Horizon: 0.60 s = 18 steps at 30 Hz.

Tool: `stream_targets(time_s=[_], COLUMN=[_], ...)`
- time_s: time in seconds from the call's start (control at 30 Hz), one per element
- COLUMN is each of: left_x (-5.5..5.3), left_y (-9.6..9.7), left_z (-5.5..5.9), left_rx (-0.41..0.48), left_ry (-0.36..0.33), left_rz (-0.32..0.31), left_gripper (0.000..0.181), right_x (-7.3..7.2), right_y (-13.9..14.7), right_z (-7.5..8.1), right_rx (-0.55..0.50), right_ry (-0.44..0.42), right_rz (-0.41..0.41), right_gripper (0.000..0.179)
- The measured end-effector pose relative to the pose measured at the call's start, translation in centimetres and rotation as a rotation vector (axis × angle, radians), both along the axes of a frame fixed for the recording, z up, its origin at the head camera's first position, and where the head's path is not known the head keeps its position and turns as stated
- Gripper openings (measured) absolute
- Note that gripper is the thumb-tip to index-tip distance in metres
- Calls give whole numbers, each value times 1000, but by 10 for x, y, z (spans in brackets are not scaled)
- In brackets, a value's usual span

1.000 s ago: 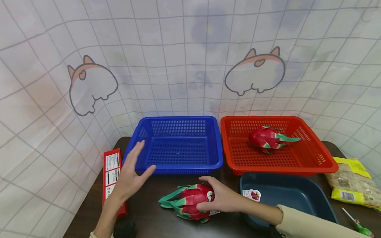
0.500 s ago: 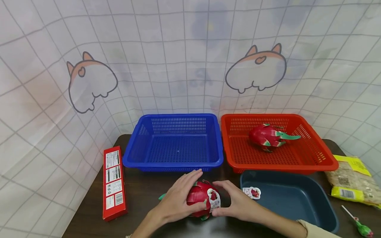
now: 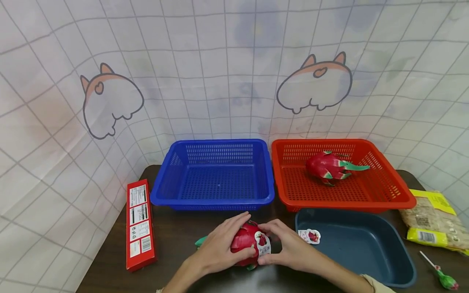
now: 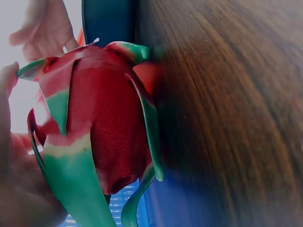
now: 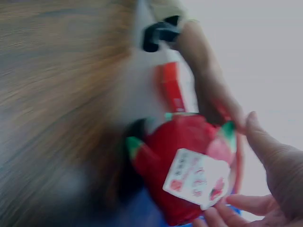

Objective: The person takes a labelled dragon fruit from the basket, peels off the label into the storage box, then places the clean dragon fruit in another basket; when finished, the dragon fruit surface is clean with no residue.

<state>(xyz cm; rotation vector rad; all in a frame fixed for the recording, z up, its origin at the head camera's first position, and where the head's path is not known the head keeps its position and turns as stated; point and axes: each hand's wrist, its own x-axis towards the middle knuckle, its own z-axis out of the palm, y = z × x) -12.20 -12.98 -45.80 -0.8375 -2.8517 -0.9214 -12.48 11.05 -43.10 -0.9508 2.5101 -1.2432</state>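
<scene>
A red dragon fruit [image 3: 242,240] with green-tipped scales lies on its side at the near middle of the table, its leafy end to the left. My left hand [image 3: 219,247] grips it from the left, fingers over the far side and thumb on the near side. A white sticker [image 5: 196,177] with a fruit picture is on its right end. From the right, my right hand [image 3: 287,248] curls round that end, fingers on the far side and thumb near the sticker's lower edge. The right wrist view shows the fingers at the sticker's corner.
Behind stand a blue basket [image 3: 218,203] and a red basket [image 3: 348,205] holding another dragon fruit [image 3: 326,167]. A dark blue basin [image 3: 355,248] with a sticker [image 3: 309,236] on its rim stands at right, near a yellow packet [image 3: 432,219] and lollipop [image 3: 445,278]. A red box [image 3: 140,226] lies left.
My left hand has come over from the left and taken hold of the dragon fruit. The fruit has rolled so its sticker faces up, and my right hand has moved slightly to its end.
</scene>
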Motion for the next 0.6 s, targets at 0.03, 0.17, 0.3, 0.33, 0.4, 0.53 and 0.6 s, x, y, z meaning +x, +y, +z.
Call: stream_targets(time_s=[0.03,0.17,0.3,0.33,0.4,0.53,0.6], left_x=[0,0,-2,-3,-3,-4,-4], left_y=[0,-1,-2,-2,-3,-4,-4], left_z=[0,0,-1,-1,-2,-3,-2], left_rx=[-4,-26,-36,-34,-24,-14,-17], left_ry=[-9,-67,-98,-100,-109,-110,-104], left_rz=[0,-1,-14,-19,-28,-50,-63], left_gripper=[75,73,71,71,69,64,62], right_x=[0,-1,-4,-4,-5,-7,-7], right_y=[-1,-5,-7,-8,-8,-7,-7], right_z=[1,2,1,0,-1,-2,-4], right_rx=[0,24,32,31,25,8,-4], right_ry=[1,15,47,54,50,21,9], right_rz=[-4,-32,-46,-45,-45,-47,-53], right_gripper=[69,69,69,68,66,60,57])
